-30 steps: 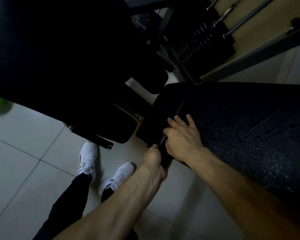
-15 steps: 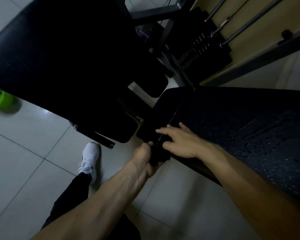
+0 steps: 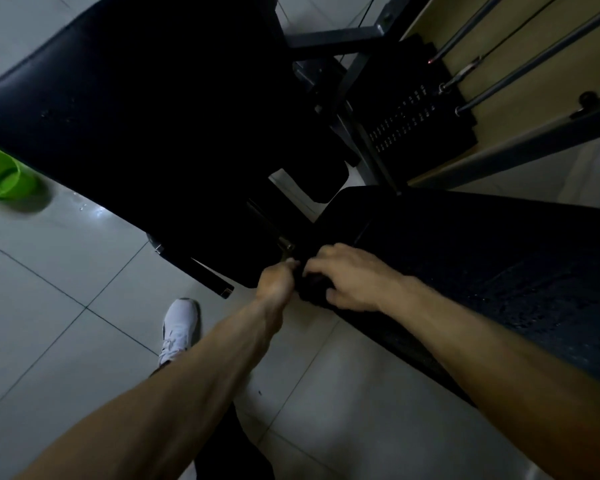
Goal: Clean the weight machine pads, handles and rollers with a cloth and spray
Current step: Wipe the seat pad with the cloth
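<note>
Left hand (image 3: 276,282) is curled tight, pinching one end of a dark bunch. It reads as the cloth (image 3: 312,289), but dark on dark, so the edges are hard to make out. Right hand (image 3: 354,282) has its fingers bent over the other end with the thumb tucked below, so it's holding too, not flat. The cloth sits between the two hands at the near corner of the right pad (image 3: 499,271), touching it.

Step, as a guess: regathering or folding the cloth at the corner before wiping. To do it well:
- Fold to a flat clean face and press with a spread palm, not a fist.
- The pad surface is speckled with droplets, so run long overlapping passes away from this corner.
- Go over the edge and the seam too.
- Don't let a loose end drag on the floor (image 3: 66,306).

Left pad (image 3: 136,116) is big, black and near-featureless; can't tell whether it's wet. The spray bottle is not in view.

Containers: one green bucket (image 3: 0,174) stands upright on the floor at the far left, partly cut off by the frame and well apart from the hands. Its inside shows a paler ring, possibly a water line, but the contents can't be told. A few wet spots shine on the tile just beside it.
</note>
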A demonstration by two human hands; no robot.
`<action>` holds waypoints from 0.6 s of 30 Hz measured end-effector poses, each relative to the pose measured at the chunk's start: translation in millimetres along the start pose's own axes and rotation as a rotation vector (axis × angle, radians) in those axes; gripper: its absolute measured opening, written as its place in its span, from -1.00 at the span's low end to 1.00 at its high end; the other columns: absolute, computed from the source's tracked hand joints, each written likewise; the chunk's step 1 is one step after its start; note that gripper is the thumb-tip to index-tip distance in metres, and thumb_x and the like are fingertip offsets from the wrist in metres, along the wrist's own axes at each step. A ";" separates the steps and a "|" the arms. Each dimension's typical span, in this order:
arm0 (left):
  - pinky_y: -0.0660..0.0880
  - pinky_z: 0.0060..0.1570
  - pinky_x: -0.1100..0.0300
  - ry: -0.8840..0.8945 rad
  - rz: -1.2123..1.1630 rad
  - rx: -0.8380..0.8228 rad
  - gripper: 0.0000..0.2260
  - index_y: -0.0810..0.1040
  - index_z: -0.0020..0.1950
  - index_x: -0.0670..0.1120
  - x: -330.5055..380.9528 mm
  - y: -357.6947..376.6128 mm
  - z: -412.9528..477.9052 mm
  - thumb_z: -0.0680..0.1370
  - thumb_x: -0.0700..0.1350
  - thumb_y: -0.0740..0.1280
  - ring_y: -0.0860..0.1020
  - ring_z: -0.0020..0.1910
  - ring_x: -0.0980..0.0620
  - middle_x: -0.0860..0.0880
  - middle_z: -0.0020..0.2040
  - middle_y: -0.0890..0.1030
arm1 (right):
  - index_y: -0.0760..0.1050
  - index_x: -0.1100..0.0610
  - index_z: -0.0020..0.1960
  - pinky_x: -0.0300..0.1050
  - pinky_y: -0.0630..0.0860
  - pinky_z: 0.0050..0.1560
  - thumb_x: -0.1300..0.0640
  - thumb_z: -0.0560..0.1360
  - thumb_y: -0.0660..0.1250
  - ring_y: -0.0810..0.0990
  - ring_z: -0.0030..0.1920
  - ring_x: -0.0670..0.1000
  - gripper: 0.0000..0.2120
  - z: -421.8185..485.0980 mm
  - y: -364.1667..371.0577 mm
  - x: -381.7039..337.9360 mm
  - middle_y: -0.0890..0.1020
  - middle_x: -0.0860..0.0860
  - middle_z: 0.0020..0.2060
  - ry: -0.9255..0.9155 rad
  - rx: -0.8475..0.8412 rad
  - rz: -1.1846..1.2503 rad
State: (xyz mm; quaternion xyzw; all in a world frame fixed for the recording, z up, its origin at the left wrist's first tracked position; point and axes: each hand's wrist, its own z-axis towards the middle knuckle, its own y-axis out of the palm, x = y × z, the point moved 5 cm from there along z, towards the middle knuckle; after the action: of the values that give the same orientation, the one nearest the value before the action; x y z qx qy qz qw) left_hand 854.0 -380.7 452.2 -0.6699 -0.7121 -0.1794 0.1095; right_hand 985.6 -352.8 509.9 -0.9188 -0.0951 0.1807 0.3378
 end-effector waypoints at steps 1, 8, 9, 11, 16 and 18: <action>0.43 -0.36 0.32 0.025 0.049 -0.046 -0.80 0.63 0.10 -0.04 -2.1 3.3 5.2 0.71 -0.11 0.21 0.53 -0.21 0.14 0.05 -0.11 0.61 | 0.44 -0.09 0.43 0.04 0.45 0.19 0.02 0.54 0.38 0.41 0.24 0.10 -0.54 1.3 10.3 -3.4 0.45 0.02 0.24 -0.040 -0.091 -0.123; 0.51 0.13 0.12 0.143 0.402 -0.196 -0.68 0.62 0.06 -0.04 3.5 32.9 24.4 0.73 0.09 0.14 0.61 0.00 -0.01 -0.01 0.00 0.64 | 0.50 -0.06 0.39 0.04 0.33 0.24 -0.14 0.59 0.30 0.44 0.26 0.14 -0.60 13.2 -12.1 44.1 0.47 0.07 0.24 0.067 0.023 -0.274; 0.49 0.17 0.12 0.165 0.453 -0.178 -0.70 0.61 0.08 -0.02 5.2 32.3 25.5 0.73 0.09 0.14 0.57 0.00 0.00 0.01 -0.01 0.60 | 0.48 -0.08 0.41 0.04 0.34 0.25 -0.14 0.60 0.29 0.44 0.28 0.15 -0.59 15.9 -27.2 65.1 0.47 0.08 0.26 0.153 0.040 -0.328; 0.48 0.20 0.11 0.205 0.502 -0.159 -0.73 0.62 0.15 -0.01 10.0 34.8 30.4 0.73 0.04 0.16 0.54 0.01 0.04 0.02 0.00 0.58 | 0.49 -0.08 0.42 0.06 0.36 0.24 -0.13 0.59 0.30 0.45 0.28 0.17 -0.58 16.6 -48.7 94.1 0.48 0.09 0.27 0.310 0.106 -0.340; 0.56 0.16 0.10 0.244 0.465 -0.134 -0.76 0.68 0.13 -0.09 32.0 45.6 43.7 0.71 -0.09 0.22 0.65 0.08 -0.04 -0.05 0.05 0.69 | 0.57 0.04 0.27 0.07 0.31 0.17 -0.09 0.53 0.35 0.41 0.24 0.21 -0.64 10.2 -2.5 26.4 0.46 0.12 0.22 0.093 0.009 -0.276; 0.58 0.19 0.03 0.225 0.438 -0.160 -0.77 0.68 0.00 -0.04 39.6 54.3 50.2 0.70 -0.09 0.23 0.66 0.05 -0.04 -0.06 0.00 0.71 | 0.57 0.07 0.26 0.06 0.27 0.19 0.00 0.55 0.37 0.39 0.26 0.19 -0.68 11.1 1.8 31.4 0.43 0.11 0.24 0.061 -0.024 -0.270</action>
State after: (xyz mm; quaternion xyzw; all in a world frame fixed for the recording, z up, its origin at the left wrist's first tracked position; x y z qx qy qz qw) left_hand 909.0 -322.2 428.0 -0.7905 -0.5168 -0.2806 0.1711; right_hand 1010.1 -338.3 492.5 -0.9066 -0.2099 0.1044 0.3509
